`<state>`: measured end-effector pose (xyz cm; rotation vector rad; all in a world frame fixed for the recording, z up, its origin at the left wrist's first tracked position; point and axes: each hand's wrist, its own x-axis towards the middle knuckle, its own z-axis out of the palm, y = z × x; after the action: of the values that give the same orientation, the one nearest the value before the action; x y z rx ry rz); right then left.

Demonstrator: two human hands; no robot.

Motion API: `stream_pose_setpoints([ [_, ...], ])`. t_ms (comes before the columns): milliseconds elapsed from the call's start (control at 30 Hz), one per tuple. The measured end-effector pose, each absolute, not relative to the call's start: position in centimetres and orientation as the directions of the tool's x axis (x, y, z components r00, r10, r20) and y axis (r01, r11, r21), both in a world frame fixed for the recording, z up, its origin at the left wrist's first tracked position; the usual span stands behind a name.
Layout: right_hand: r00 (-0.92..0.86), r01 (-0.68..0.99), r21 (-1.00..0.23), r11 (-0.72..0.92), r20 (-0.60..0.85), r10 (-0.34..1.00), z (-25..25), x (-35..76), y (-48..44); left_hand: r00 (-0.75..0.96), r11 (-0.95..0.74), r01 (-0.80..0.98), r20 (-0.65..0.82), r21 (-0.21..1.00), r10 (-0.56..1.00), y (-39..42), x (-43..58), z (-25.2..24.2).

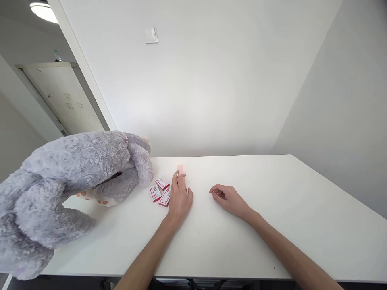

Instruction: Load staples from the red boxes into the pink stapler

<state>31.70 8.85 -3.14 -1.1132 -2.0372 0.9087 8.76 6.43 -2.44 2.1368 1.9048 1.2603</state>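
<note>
My left hand (180, 197) lies palm down on the white table, fingers stretched forward and thumb apart. Its fingertips touch a small, flat, pale pink piece (180, 168); the rest of that piece is hidden under the hand, so its kind is unclear. Just left of this hand are three small red-and-white boxes with printed labels: one at the back (162, 183), one at the left (155, 193), and one in front (165, 197) partly covered by the hand. To the right, my right hand (226, 198) rests on its side with fingers loosely curled in and nothing visible in them.
A large grey plush toy (87, 161) leans over the left side of the table (256, 249). Behind the table stands a white wall (211, 80) with a light switch (150, 34). A pale cabinet (60, 92) shows through the opening at the left.
</note>
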Motion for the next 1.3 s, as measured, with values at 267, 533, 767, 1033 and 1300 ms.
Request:
stream_pose_setpoints([
  [267, -0.441, 0.441, -0.804, 0.398, 0.191, 0.877, -3.2, 31.7, 8.9, -0.055, -0.286, 0.799, 0.538, 0.529, 0.841, 6.3, 9.0, -2.2],
  [533, -0.439, 0.444, -0.799, 0.404, 0.199, 0.876, -3.0, 31.7, 8.8, -0.095, -0.218, 0.838, 0.528, 0.500, 0.844, 6.5, 8.9, -2.7],
  [767, -0.442, 0.440, -0.804, 0.400, 0.195, 0.876, -3.1, 31.7, 8.9, -0.114, -0.200, 0.866, 0.570, 0.458, 0.814, 6.8, 8.7, -3.2],
  [1033, -0.444, 0.438, -0.809, 0.393, 0.185, 0.876, -3.0, 31.7, 8.8, -0.069, -0.234, 0.868, 0.575, 0.438, 0.815, 6.7, 8.6, -3.3],
  [1300, -0.441, 0.432, -0.814, 0.388, 0.184, 0.879, -3.1, 31.7, 8.8, -0.077, -0.227, 0.853, 0.541, 0.471, 0.837, 6.6, 8.8, -2.8],
])
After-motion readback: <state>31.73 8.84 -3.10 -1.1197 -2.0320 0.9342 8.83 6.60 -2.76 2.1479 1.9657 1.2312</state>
